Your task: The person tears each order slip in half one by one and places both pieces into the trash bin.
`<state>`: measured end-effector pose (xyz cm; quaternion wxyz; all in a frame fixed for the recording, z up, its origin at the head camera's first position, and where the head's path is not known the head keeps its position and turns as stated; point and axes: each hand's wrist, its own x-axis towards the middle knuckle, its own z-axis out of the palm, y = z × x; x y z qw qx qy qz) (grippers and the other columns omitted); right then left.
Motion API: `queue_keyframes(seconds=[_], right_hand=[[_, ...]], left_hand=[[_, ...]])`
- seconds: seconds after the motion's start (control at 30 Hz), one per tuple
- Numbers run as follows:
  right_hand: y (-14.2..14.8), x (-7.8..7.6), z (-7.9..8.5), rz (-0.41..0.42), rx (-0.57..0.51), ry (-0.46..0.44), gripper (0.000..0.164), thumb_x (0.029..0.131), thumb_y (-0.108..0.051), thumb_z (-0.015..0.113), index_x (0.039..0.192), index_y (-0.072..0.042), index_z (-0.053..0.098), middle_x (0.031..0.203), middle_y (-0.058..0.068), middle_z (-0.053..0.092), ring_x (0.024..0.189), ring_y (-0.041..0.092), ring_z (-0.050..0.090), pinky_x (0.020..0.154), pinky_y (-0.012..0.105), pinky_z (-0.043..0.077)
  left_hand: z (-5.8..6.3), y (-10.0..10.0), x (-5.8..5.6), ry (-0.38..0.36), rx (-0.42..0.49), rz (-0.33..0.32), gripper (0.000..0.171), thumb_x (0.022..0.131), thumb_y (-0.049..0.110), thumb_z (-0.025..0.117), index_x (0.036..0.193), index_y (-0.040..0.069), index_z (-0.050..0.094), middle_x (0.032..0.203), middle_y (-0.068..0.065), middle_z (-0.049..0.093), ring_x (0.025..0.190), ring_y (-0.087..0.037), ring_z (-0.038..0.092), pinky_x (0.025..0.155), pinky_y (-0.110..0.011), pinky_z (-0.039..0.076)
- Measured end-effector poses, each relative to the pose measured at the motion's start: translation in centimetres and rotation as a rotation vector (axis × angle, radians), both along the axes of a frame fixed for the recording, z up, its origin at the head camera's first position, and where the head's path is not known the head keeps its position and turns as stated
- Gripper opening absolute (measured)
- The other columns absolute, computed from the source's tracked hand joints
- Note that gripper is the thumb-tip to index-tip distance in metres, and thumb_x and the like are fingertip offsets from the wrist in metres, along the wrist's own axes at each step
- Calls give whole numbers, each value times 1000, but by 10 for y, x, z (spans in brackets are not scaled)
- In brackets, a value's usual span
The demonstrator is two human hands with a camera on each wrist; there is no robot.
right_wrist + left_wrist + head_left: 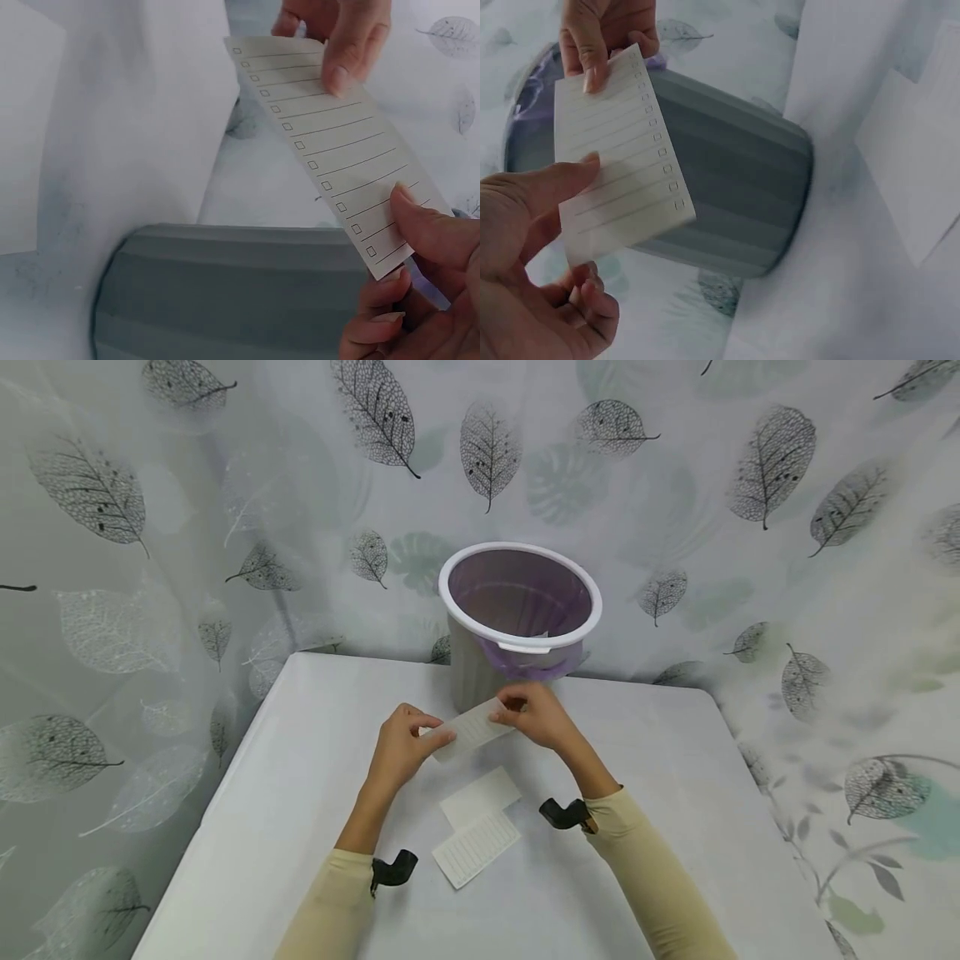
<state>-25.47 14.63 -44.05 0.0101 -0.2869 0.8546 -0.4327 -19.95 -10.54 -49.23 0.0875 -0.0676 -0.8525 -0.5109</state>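
A lined checklist slip (474, 729) with a column of small check boxes is stretched between both hands above the table. My left hand (402, 741) pinches its left end between thumb and fingers. The right hand (537, 715) pinches the opposite end. In the left wrist view the printed side of the slip (619, 150) faces the camera, and the right wrist view shows its boxes and lines too. Just behind the hands stands a grey and purple trash bin (480, 672) with a white rim; something pale shows inside it.
On the white table (337, 710), nearer the person, lie a blank-looking paper slip (480, 797) and a lined slip (477, 849), partly overlapping. Leaf-patterned curtain (300, 510) hangs behind and beside the table. A black wrist camera sits on each wrist.
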Motion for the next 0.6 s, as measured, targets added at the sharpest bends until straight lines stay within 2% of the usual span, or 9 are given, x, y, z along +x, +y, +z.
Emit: queue_keyframes(seconds=[0.1,0.2,0.3,0.37,0.47,0.6], right_hand=[[0,4,5,5,-20,4,15,90,-4,81,82,-7,69,76,-1,57,72,19,53,64,33,46],[-1,8,11,-5,-18,15,17,90,-6,82,81,-7,67,77,0,58,73,20,54,63,35,47],[-1,12,17,-20,-9,43,11,90,-10,83,93,-5,73,87,0,66,81,20,60,68,38,53],[-2,14,21,-22,-4,74,18,90,-12,83,104,-4,75,96,2,72,90,21,64,74,40,55],[-4,15,23,16,-10,136,27,90,-13,82,114,-4,76,106,6,75,99,22,67,78,45,54],[-10,16,24,127,-43,225,20,91,-9,82,109,-2,78,103,8,76,97,22,71,81,49,56]], left_hand=[[10,1,-1,58,17,-33,20,87,24,87,93,5,82,99,-8,60,84,-25,52,66,-38,45],[19,0,-1,104,25,-78,16,90,22,84,91,7,81,99,-2,68,88,-24,58,70,-39,48],[26,-1,-2,119,24,-135,13,94,22,81,92,9,81,95,2,74,85,-21,64,68,-39,52],[30,-2,-2,113,14,-168,13,96,23,79,94,10,82,93,3,76,82,-18,65,67,-38,53],[35,-2,-1,102,-3,-209,14,96,24,78,96,11,83,94,4,76,83,-16,66,68,-37,54],[41,1,0,82,-16,-247,15,96,26,79,96,11,82,94,4,76,80,-16,65,68,-37,53]])
